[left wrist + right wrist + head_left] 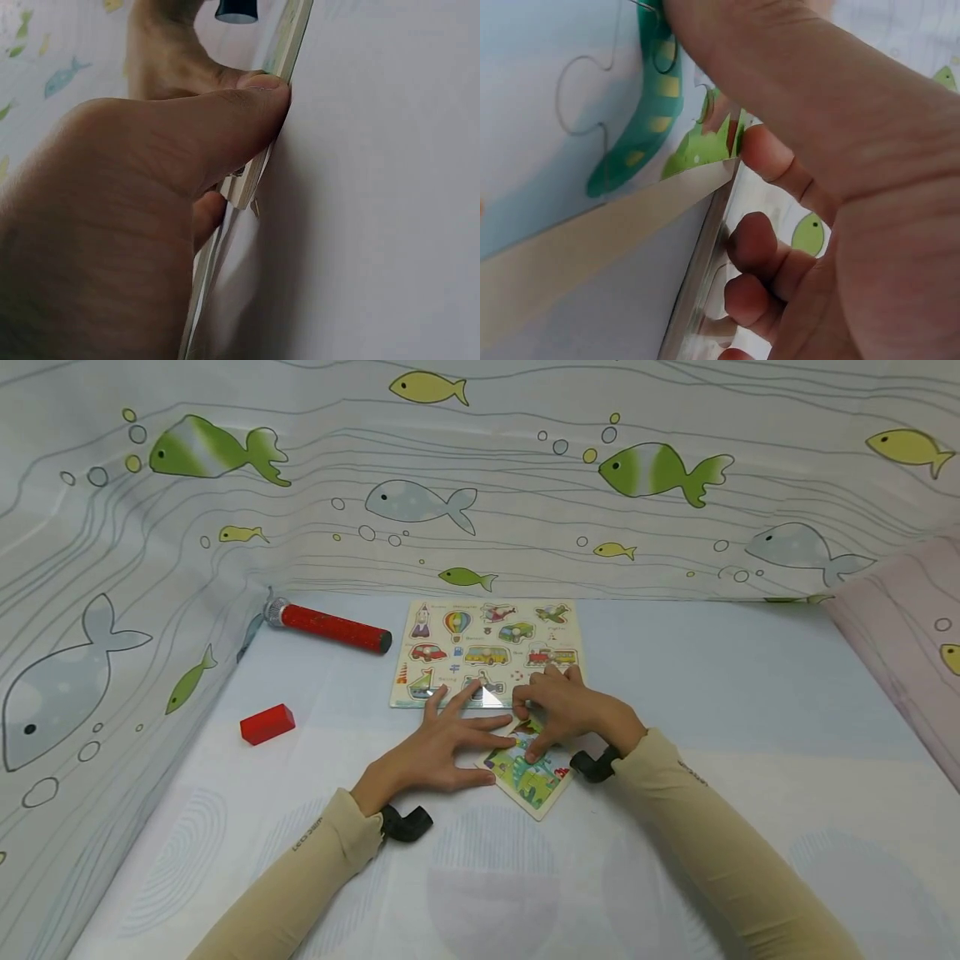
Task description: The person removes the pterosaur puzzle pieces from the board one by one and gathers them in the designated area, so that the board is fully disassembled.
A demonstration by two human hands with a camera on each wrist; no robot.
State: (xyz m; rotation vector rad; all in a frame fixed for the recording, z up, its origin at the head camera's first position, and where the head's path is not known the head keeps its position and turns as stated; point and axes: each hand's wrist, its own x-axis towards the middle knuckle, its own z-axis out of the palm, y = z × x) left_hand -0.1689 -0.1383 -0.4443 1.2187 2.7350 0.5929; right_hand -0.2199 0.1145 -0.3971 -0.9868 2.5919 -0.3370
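- Head view: a small jigsaw puzzle (536, 792) is found on the tabletop, in front of the person, between the two hands and just beside the near edge of a larger board (487, 639).
- The puzzle is flat and straight-edged, with a pale, wood-like rim; curved, interlocking cut lines are seen on its smooth printed face, across a teal figure with yellow patches.
- It is set cornerwise: one corner is pointed toward the person, the opposite one toward the board. Its long axis cannot be told, the far part being covered.
- By the left hand (442, 752), the puzzle's left side is touched; the fingers are spread wide and nearly straight.
- By the right hand (573, 710), the far corner is held between the thumb, laid on the face, and a bent index finger; the other fingers are curled over the board.
- The larger board is rectangular, pale and glossy, printed with vehicles, its long axis running left to right.
- At left, a red block (267, 725), oblong and sharp-edged, and a red tube (330, 627) with a rounded silvery head are noted.
- Behind, a creased fish-print cloth (517, 539) is hung.
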